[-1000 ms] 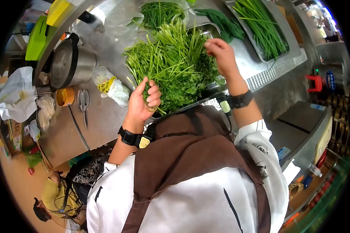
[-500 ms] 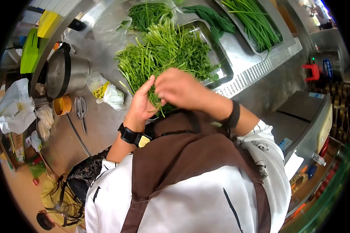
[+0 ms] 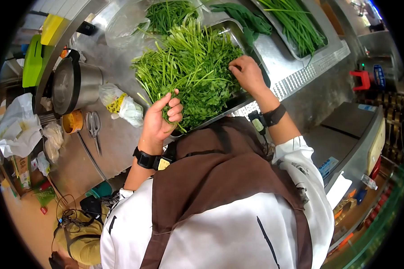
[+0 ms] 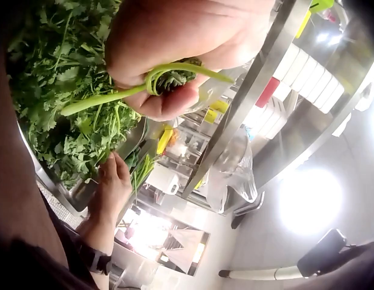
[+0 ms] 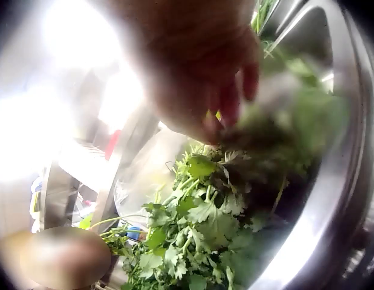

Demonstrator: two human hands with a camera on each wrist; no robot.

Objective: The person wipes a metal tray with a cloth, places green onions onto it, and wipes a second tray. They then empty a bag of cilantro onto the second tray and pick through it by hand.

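Note:
A big heap of cilantro (image 3: 197, 76), pale stems to the left and leaves to the right, fills a steel tray (image 3: 267, 74) and spills over its side. My left hand (image 3: 160, 117) is at the heap's near left edge, fingers curled round a few cilantro sprigs. In the left wrist view a bent pale stem (image 4: 108, 99) loops out of that grip, dark leaves tucked within the fist. My right hand (image 3: 247, 74) is at the heap's right side, thumb and fingers pinching cilantro leaves. Blurred greens sit by its fingertips in the right wrist view.
Behind the heap lies a plastic bag of thin greens (image 3: 172, 18), with a dark green cloth (image 3: 246, 18) beside it. A tray of long green stalks (image 3: 296, 27) stands back right. On the left are a lidded pot (image 3: 76, 83), a tied bag (image 3: 123, 105) and scissors (image 3: 93, 127).
My right hand went from the heap's right side across to my left hand, then back to the leaves on the right. My left hand stayed nearly in place, holding its sprigs.

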